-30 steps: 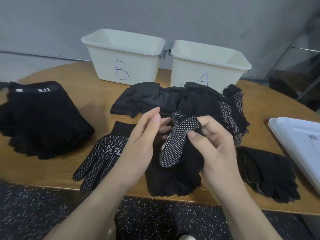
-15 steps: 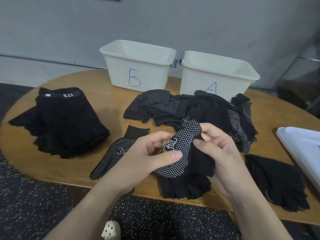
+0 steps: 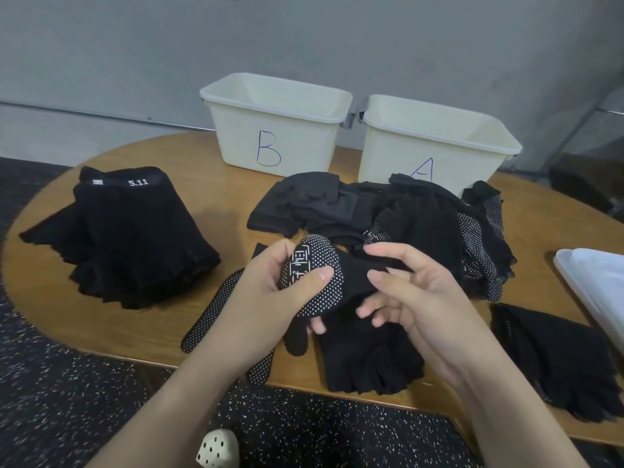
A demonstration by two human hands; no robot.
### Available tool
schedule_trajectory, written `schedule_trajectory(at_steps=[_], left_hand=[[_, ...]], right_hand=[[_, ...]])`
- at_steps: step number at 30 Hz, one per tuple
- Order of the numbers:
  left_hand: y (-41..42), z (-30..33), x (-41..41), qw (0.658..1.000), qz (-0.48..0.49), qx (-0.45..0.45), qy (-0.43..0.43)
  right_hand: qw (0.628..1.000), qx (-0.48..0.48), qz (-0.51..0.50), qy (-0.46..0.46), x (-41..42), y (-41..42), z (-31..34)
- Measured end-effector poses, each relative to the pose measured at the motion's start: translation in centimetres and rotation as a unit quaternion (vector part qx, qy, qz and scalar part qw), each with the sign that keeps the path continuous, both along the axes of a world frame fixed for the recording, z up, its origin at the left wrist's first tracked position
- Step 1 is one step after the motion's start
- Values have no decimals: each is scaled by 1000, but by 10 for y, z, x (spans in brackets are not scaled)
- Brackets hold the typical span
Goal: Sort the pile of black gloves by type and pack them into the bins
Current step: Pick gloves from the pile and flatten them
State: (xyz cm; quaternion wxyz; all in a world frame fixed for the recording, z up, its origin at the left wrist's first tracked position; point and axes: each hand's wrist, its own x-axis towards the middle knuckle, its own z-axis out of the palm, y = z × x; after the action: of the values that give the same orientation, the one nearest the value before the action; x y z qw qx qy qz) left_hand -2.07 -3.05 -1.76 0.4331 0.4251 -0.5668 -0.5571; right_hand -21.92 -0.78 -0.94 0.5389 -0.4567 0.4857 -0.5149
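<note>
The left hand (image 3: 270, 292) grips a dotted glove (image 3: 314, 275), thumb pressed across its printed palm and fingers curled beneath it, while the right hand (image 3: 415, 298) pinches the plain black cuff end of the same glove between thumb and forefinger. The glove hangs in the air just in front of the unsorted pile (image 3: 388, 214), which lies directly in front of bin A (image 3: 435, 146).

The risk from here, to my eye, is a mix-up. Everything is black, and the dots show on one face only, so a glove turned cuff-up could pass for the plain kind and go to the wrong bin. The glove being held also hangs over the fingerless gloves (image 3: 371, 359) at the table edge nearest the person, well in front of bin A; a careless pull could drag those off onto the floor (they already overhang the rim a little).

Counting: two bins, with bin B (image 3: 277, 130) just left of bin A, and no gloves visible in either from this angle. One dotted glove is in hand, and another flat dotted glove (image 3: 216, 312) lies beneath the left wrist. There is one folded stack marked 5.11 (image 3: 125, 241), far left of bin A, and one loose heap (image 3: 553, 359) to the front right. Gloves inside the piles cannot be counted.
</note>
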Motion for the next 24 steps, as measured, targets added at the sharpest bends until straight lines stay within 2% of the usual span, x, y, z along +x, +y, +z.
schedule_trajectory(at_steps=[4,6,8,11,15,20,24], left_hand=[[0,-6,4,998,18,-41,-34],[2,-11,5,992,29,-90,-84],[4,-13,8,978,56,-137,-144],[6,-11,11,963,49,-192,-182],[9,-7,7,961,-1,-210,-180],[18,-1,-2,982,-48,-151,-100],[15,-1,-5,981,-34,-138,-129]], right_hand=[[997,-65,-1,-47,-2,-1,2],[993,-88,34,-78,-4,0,8],[990,-111,55,-71,-3,1,12],[989,-144,0,-19,5,0,15],[978,-190,-64,54,17,1,15],[940,-273,-120,167,21,-7,8],[895,-323,-160,262,26,-9,7]])
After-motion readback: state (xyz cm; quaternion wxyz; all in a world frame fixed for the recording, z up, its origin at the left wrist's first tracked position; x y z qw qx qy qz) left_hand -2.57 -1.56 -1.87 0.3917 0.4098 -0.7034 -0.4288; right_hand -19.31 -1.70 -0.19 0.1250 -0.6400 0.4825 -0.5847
